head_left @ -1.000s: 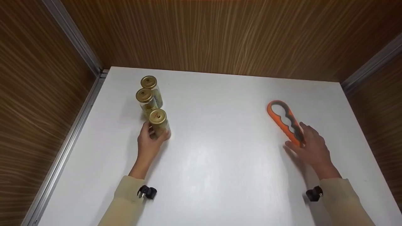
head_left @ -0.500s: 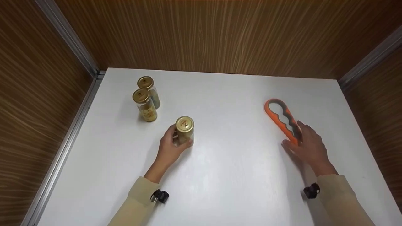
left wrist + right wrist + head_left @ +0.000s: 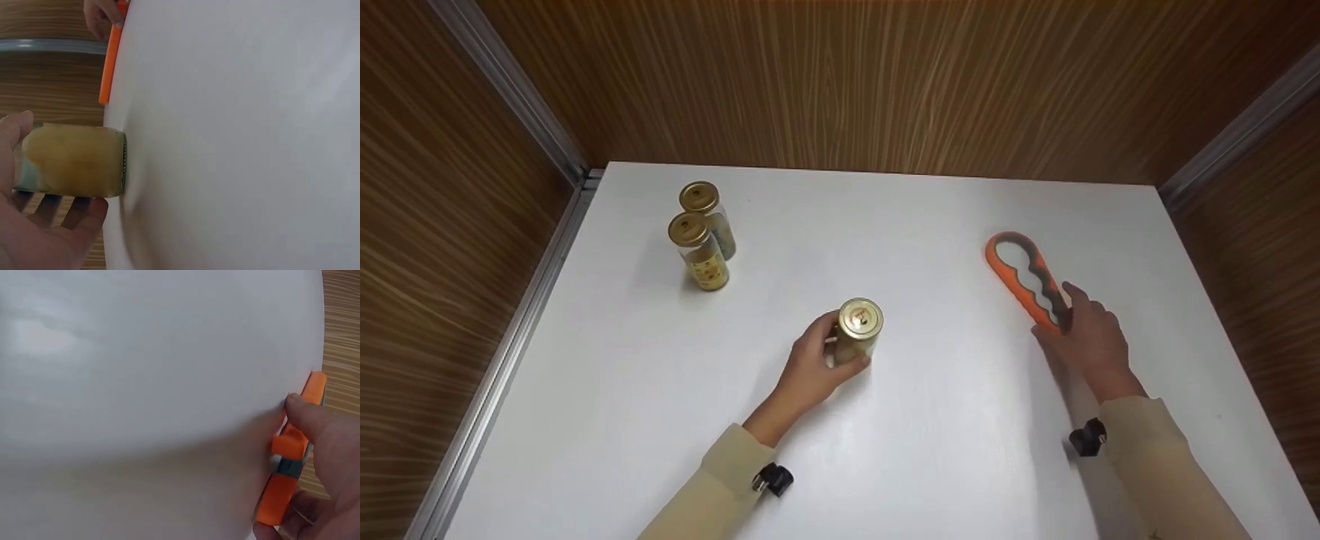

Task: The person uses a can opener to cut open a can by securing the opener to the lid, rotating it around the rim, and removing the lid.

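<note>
My left hand [image 3: 808, 369] grips an upright glass jar [image 3: 859, 321] with a gold lid, near the middle of the white table. In the left wrist view, thumb and fingers wrap the jar [image 3: 79, 160], whose yellowish contents show through the glass; its base is at or close to the tabletop. On the right side, my right hand [image 3: 1089, 339] holds the near end of an orange jar opener [image 3: 1018, 293] with a grey scalloped inner edge. Seen from the right wrist, the thumb lies across the opener [image 3: 278, 498] and fingers curl under its far side.
Two more gold-lidded jars, a rear one [image 3: 718, 225] and a front one [image 3: 706, 266], stand close together at the back left of the white table [image 3: 930, 450]. Wood-grain panels [image 3: 840, 82] enclose the back and both sides.
My left hand has carried its jar rightward and slightly nearer, away from the other two jars. The right hand keeps its hold on the jar opener with hardly any movement.
</note>
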The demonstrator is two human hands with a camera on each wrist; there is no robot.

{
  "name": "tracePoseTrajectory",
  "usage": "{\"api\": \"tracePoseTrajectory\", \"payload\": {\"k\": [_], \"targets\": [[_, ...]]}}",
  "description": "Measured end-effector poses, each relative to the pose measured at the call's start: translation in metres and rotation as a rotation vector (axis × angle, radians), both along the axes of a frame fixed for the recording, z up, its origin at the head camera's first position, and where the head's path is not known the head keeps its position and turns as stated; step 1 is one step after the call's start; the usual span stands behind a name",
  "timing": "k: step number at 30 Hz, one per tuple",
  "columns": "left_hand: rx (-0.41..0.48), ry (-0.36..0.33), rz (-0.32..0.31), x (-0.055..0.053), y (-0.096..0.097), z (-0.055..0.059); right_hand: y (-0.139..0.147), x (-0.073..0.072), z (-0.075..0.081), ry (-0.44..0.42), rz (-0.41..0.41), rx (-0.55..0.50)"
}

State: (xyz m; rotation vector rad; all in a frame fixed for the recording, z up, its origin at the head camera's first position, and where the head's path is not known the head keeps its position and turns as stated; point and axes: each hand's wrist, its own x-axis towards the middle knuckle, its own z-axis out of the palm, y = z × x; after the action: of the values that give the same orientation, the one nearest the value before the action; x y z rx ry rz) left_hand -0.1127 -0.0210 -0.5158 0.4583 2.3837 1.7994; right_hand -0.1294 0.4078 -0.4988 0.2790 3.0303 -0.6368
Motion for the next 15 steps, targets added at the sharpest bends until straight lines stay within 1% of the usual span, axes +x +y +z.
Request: {"api": "tracePoseTrajectory", "payload": {"k": [8,15], "targets": [[0.005,-0.002,-0.055,0.008,0.016,0.002,-0.005,-0.003,0.007,-0.051,-0.003,-0.038],[0.012,0.025,-0.075,0.010,0.023,0.001,-0.014,-0.002,0.012,-0.020,-0.011,-0.075]]}}
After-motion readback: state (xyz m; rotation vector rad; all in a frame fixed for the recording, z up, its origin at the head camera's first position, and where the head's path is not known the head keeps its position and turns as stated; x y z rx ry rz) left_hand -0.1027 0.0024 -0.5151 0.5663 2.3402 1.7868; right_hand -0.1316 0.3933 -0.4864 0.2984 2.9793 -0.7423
